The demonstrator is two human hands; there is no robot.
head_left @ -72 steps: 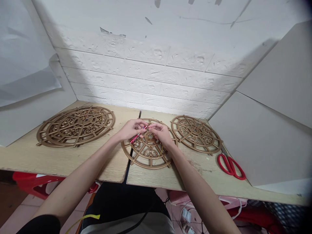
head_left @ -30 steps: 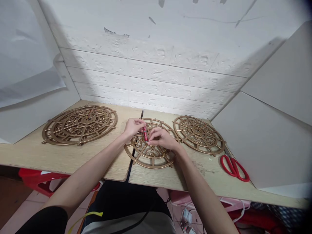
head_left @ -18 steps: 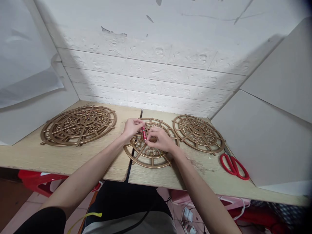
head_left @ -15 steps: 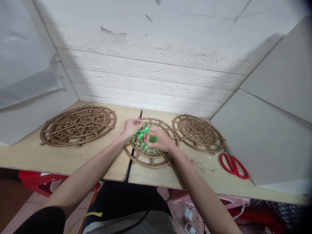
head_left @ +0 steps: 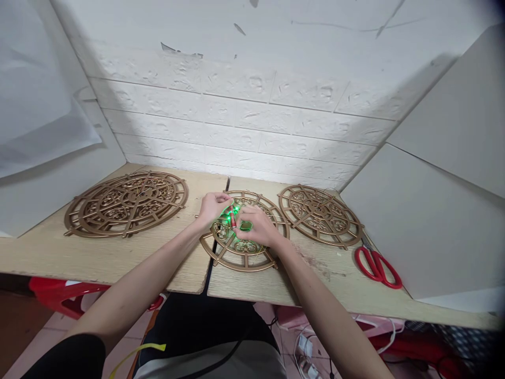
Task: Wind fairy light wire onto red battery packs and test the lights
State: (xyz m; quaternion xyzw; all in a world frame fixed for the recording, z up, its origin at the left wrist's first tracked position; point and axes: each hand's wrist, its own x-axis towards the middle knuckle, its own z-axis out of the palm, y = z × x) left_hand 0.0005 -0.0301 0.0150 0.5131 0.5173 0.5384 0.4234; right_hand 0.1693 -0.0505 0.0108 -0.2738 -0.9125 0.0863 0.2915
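Red cylinder (head_left: 233, 218), and it's up over the middle gold disc (head_left: 246, 267), held between two hands with its length running away from the person. Left hand (head_left: 212, 208) has the far end pinched between thumb and fingertips; right hand (head_left: 257, 224) has the near end nipped between thumb and forefinger, its other fingers curled in. And there they are, green lights (head_left: 236, 209) glowing right beside the cylinder, throwing a green tint onto the fingers and the disc below! They were dark a moment ago, when the hands held the cylinder in much the same spot. Further back, the cylinder lay slanted beneath the left hand, over the left part of the middle disc; now it's drawn in between both hands. Out to the left of the middle disc, a stack of gold discs (head_left: 121, 232) sits on the wooden table (head_left: 158, 266), rims overlapping, thin wire across the top. To its right comes another gold disc (head_left: 334, 243), edge close up against it, and past that the red-handled scissors (head_left: 377, 267), blades pointing away. Down below the tabletop, left of the middle disc, there's red plastic furniture (head_left: 59, 299); below and to its right, white cables (head_left: 303, 347).
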